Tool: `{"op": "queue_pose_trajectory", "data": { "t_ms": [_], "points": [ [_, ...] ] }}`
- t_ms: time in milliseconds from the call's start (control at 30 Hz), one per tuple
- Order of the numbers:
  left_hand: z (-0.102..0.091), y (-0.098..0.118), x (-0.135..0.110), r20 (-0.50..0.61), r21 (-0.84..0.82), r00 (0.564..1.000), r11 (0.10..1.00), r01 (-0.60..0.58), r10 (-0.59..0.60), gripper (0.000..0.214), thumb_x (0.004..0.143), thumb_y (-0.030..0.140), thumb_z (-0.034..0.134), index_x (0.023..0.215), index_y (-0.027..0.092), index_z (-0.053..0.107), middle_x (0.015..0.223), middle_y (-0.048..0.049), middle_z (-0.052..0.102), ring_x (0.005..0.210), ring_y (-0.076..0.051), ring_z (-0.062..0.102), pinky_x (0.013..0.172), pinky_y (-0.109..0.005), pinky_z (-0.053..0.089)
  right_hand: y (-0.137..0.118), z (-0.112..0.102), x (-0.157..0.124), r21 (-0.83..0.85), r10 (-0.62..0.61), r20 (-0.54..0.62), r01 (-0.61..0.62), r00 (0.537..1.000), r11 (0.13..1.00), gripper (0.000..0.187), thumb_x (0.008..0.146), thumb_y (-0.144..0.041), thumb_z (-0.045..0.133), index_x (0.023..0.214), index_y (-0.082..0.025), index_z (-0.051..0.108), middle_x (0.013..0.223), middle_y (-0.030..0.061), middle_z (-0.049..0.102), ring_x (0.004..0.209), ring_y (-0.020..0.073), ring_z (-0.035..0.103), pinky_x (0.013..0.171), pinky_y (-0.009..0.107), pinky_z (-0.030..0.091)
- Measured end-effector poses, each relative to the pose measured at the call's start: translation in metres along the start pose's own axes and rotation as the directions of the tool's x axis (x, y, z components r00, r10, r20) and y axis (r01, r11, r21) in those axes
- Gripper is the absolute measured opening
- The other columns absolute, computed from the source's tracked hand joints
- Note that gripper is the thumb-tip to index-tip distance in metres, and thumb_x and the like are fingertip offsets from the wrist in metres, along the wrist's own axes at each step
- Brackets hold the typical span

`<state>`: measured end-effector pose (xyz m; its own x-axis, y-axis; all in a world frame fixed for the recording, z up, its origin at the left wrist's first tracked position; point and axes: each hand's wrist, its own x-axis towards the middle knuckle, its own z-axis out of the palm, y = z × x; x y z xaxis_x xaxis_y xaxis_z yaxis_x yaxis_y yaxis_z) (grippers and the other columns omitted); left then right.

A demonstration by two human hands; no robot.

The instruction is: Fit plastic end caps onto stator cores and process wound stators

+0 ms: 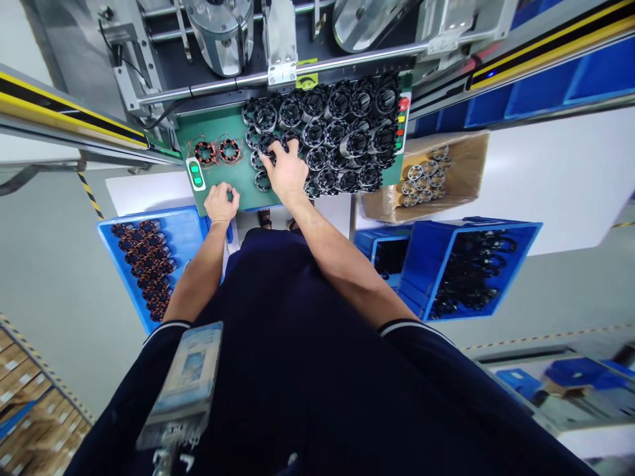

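Note:
My right hand (288, 173) reaches into the stacked stator cores, with thumb and fingers closed on a black-insulated stator core (268, 141) near the left side of the group. Its fingertips hide part of that core and the one beside it. My left hand (221, 203) rests at the near edge of the green mat (198, 135), fingers curled in, with no object visible in them. Beyond it lie two stators wound with copper wire, a left one (204, 153) and a right one (229, 151), loose wire ends sticking out. Many bare stator cores (339, 132) stand in rows, some stacked.
Behind the mat is a machine with a metal rod (347, 63) and cylindrical heads (221, 33). A green-button panel (195, 174) sits left, a red-button panel (403, 122) right. A blue tray (186, 225) holds wound stators; a cardboard box (469, 165) and blue bin (419, 264) hold parts.

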<state>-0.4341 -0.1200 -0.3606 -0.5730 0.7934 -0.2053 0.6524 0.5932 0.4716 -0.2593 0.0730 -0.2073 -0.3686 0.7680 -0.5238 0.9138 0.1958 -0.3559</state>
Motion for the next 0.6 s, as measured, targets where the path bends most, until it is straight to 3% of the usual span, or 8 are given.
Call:
{"op": "queue_pose_trajectory", "data": {
  "t_ms": [133,300,433,500,600],
  "points": [
    [-0.003,0.004,0.001,0.009,0.022,1.0,1.0,0.014,-0.014,0.014,0.113,0.037,0.069,0.109,0.027,0.077,0.101,-0.0151,0.08,0.129,-0.045,0.085,0.123,-0.063,0.069,0.0,0.002,0.002,0.047,-0.002,-0.016,0.003,1.0,0.999,0.081,0.143,-0.065,0.031,0.184,0.0,0.057,0.185,0.0303,0.049,0.133,0.0243,0.077,0.125,0.052,0.062],
    [-0.008,0.009,0.002,-0.003,0.04,1.0,0.999,0.026,-0.026,0.013,0.113,0.035,0.069,0.107,0.027,0.077,0.098,-0.0141,0.078,0.127,-0.044,0.085,0.123,-0.061,0.069,0.005,0.006,0.004,0.021,-0.054,-0.005,0.055,0.999,0.998,0.078,0.145,-0.058,0.025,0.187,0.005,0.048,0.191,0.0337,0.043,0.134,0.019,0.073,0.126,0.045,0.059],
    [-0.016,0.017,0.003,-0.039,0.031,0.999,0.999,0.011,-0.01,0.011,0.114,0.034,0.072,0.106,0.027,0.077,0.096,-0.0116,0.078,0.121,-0.041,0.086,0.119,-0.058,0.071,0.014,0.013,0.009,-0.004,-0.104,-0.039,0.104,0.994,0.995,0.065,0.145,-0.05,0.034,0.186,-0.005,0.058,0.192,0.0313,0.05,0.131,0.0239,0.082,0.124,0.047,0.064],
    [-0.017,0.026,0.006,-0.058,0.011,0.998,1.0,-0.02,0.021,0.014,0.118,0.038,0.072,0.118,0.026,0.08,0.103,-0.0105,0.081,0.114,-0.036,0.086,0.116,-0.053,0.073,0.024,0.019,0.014,-0.003,-0.137,-0.052,0.137,0.989,0.991,0.057,0.14,-0.043,0.048,0.188,-0.015,0.062,0.195,0.03,0.053,0.128,0.0306,0.086,0.119,0.052,0.071],
    [-0.01,0.05,0.018,-0.081,-0.053,0.991,0.992,-0.113,0.108,0.041,0.124,0.054,0.077,0.155,0.026,0.076,0.138,-0.0122,0.086,0.109,-0.027,0.085,0.113,-0.045,0.075,0.044,0.028,0.018,0.045,-0.216,-0.117,0.223,0.969,0.974,0.065,0.133,-0.039,0.058,0.196,-0.027,0.055,0.201,0.0272,0.052,0.125,0.0372,0.088,0.111,0.059,0.077]
  ]
}}
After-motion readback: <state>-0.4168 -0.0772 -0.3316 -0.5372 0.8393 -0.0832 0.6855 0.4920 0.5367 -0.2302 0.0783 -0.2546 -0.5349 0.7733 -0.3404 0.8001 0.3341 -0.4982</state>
